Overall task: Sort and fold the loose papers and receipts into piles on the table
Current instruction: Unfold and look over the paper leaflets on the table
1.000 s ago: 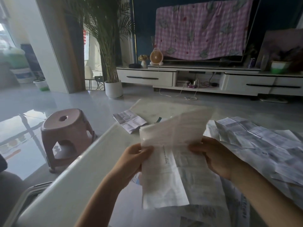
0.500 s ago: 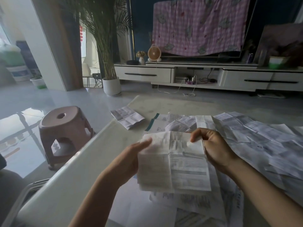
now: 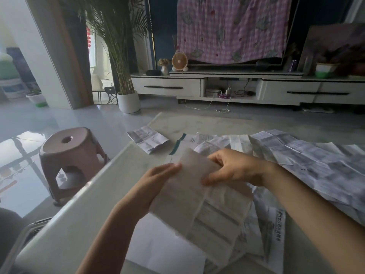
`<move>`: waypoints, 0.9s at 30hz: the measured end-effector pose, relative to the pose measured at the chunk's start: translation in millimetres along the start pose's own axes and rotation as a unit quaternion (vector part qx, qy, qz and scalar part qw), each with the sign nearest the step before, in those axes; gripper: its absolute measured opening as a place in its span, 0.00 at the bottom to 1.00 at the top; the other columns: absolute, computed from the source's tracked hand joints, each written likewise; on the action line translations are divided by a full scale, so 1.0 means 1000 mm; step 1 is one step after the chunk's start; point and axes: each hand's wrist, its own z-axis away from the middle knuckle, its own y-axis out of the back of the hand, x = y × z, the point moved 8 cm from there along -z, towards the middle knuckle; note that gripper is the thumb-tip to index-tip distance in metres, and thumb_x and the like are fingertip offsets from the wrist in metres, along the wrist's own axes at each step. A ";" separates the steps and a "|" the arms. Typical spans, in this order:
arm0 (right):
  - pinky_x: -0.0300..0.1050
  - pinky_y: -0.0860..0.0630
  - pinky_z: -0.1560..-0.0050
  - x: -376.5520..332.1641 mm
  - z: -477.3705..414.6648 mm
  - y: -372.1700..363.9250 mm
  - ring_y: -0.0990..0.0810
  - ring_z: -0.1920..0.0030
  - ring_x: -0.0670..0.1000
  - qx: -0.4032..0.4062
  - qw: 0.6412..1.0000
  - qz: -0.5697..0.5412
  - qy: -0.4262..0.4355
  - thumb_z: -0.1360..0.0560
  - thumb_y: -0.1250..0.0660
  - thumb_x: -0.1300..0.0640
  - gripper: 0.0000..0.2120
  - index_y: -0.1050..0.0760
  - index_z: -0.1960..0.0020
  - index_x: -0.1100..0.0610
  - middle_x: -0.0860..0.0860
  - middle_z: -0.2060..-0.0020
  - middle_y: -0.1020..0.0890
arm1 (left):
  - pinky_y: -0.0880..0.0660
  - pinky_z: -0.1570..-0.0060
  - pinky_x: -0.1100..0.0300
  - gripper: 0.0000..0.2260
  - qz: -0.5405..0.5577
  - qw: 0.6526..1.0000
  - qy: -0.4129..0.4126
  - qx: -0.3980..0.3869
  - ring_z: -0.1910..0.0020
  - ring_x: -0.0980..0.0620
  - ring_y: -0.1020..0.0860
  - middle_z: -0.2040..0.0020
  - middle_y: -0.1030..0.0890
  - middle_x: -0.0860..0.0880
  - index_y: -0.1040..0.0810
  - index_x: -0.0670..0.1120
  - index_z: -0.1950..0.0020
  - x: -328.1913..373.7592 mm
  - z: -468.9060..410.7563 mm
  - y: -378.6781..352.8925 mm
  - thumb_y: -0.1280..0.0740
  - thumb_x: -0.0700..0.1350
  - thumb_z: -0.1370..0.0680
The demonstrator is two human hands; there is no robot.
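A folded printed paper (image 3: 199,206) hangs just above the white table (image 3: 83,210), tilted down to the right. My left hand (image 3: 156,184) grips its left edge near the top. My right hand (image 3: 235,169) pinches the upper right corner, thumb underneath. Under it lie several loose printed sheets (image 3: 264,230) and a blank white sheet (image 3: 164,252). A small folded receipt (image 3: 148,138) lies alone at the table's far left edge. A wide spread of creased papers (image 3: 316,159) covers the right side.
A pink plastic stool (image 3: 69,159) stands on the glossy floor left of the table. A chair frame (image 3: 29,232) shows at the near left corner. Far across the floor are a potted palm (image 3: 128,101) and a low white TV cabinet (image 3: 246,88).
The paper, open and raised a second ago, was folded in half and is now folded further and tilted. My right hand has moved in over its top corner. The view dipped slightly.
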 end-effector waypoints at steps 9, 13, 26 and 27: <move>0.45 0.20 0.52 0.028 0.004 0.027 0.17 0.54 0.53 0.210 0.948 -0.234 0.055 0.30 0.30 0.61 0.10 0.22 0.49 0.63 0.56 0.54 0.16 | 0.19 0.55 0.53 0.14 0.015 0.999 0.003 0.032 0.59 0.49 0.17 0.58 0.16 0.45 0.22 0.40 0.46 -0.012 -0.005 -0.002 0.27 0.42 0.30; 0.44 0.23 0.44 0.032 0.005 0.023 0.18 0.48 0.51 0.203 0.953 -0.218 0.057 0.30 0.30 0.60 0.12 0.23 0.47 0.62 0.55 0.50 0.16 | 0.21 0.54 0.52 0.04 -0.015 0.996 -0.012 0.086 0.62 0.52 0.18 0.63 0.16 0.49 0.21 0.43 0.52 -0.011 -0.004 0.008 0.34 0.37 0.25; 0.44 0.19 0.53 0.049 0.009 -0.003 0.17 0.48 0.54 0.024 0.949 -0.313 -0.024 0.31 0.33 0.66 0.19 0.27 0.40 0.62 0.59 0.48 0.18 | 0.22 0.50 0.51 0.06 -0.021 0.998 -0.011 0.065 0.59 0.50 0.19 0.57 0.17 0.44 0.21 0.42 0.52 -0.010 -0.001 0.005 0.38 0.36 0.22; 0.43 0.19 0.52 0.049 0.010 -0.002 0.18 0.48 0.54 0.024 0.949 -0.315 -0.021 0.30 0.33 0.68 0.19 0.27 0.40 0.61 0.59 0.47 0.18 | 0.21 0.53 0.53 0.07 -0.024 0.997 -0.016 0.066 0.60 0.50 0.19 0.57 0.17 0.44 0.21 0.42 0.52 -0.008 0.000 0.006 0.38 0.35 0.22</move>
